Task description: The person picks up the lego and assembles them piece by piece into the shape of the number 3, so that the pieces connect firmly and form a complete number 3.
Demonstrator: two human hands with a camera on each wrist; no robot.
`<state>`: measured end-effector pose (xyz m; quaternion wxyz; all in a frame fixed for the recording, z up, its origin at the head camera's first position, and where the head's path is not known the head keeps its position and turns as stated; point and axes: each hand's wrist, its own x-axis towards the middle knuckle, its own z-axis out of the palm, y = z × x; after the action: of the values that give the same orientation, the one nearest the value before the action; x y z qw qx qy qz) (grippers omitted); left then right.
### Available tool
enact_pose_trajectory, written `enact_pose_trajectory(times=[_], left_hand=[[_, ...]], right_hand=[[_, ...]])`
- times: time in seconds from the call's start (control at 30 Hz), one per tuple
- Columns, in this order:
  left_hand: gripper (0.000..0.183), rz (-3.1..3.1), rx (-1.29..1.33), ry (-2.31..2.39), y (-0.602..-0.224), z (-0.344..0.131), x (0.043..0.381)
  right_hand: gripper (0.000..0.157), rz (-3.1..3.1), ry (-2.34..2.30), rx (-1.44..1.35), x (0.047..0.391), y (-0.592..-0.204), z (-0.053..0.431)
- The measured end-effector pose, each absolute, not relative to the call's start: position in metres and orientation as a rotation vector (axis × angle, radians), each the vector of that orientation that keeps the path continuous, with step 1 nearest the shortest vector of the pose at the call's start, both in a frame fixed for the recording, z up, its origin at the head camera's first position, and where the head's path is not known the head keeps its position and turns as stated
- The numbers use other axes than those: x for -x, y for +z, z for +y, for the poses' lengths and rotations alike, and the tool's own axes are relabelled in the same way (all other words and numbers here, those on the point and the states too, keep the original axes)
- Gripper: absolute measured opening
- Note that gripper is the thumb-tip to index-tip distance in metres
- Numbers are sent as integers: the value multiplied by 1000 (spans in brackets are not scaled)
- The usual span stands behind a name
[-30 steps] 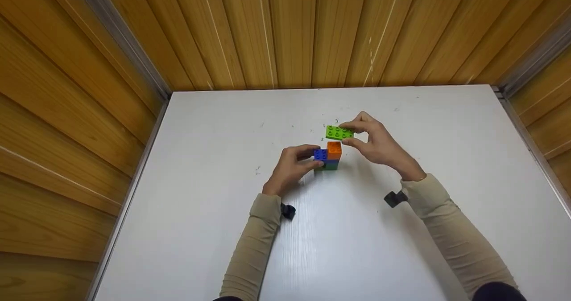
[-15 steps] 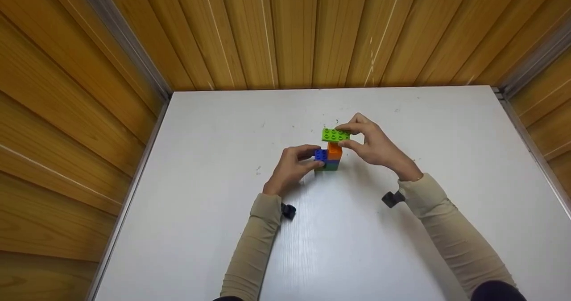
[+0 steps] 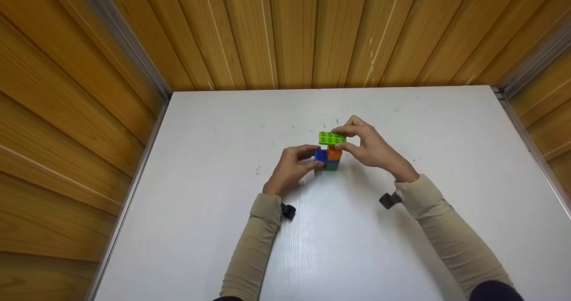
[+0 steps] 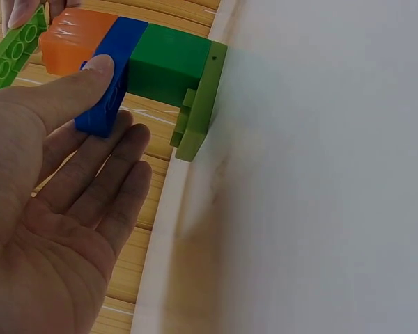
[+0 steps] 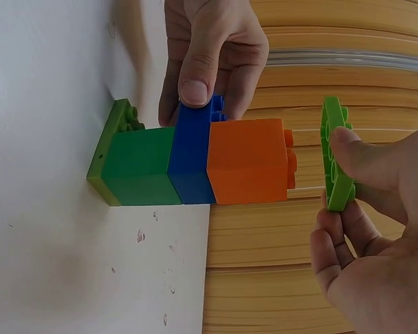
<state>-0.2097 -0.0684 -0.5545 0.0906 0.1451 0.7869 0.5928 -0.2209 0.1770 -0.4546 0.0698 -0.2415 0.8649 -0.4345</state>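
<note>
A stack of toy building bricks stands on the white table: an olive-green base plate brick (image 5: 106, 156), a dark green brick (image 5: 141, 167), a flat blue brick (image 5: 190, 156) and an orange brick (image 5: 247, 161) on top. The blue brick juts out to the left, and my left hand (image 3: 290, 167) pinches that end between thumb and fingers. My right hand (image 3: 372, 147) pinches a flat light-green brick (image 3: 331, 138) by its right end. In the right wrist view a small gap separates this brick from the orange brick's studs.
The white table (image 3: 214, 158) carries small dark marks around the stack. Wood-panelled walls (image 3: 290, 33) stand behind it and at both sides. Black wrist cameras (image 3: 390, 200) sit under the sleeves.
My right hand has brought the light-green brick left and toward me, from behind the stack to over the orange brick. My left hand has kept its place on the blue brick.
</note>
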Motion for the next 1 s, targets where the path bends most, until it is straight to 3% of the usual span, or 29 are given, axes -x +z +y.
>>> enact_pose_trajectory(times=[1.0], left_hand=[[43, 2368, -477, 1766, -555, -66, 211]], right_hand=[[36, 2591, -1264, 795, 224, -465, 174]])
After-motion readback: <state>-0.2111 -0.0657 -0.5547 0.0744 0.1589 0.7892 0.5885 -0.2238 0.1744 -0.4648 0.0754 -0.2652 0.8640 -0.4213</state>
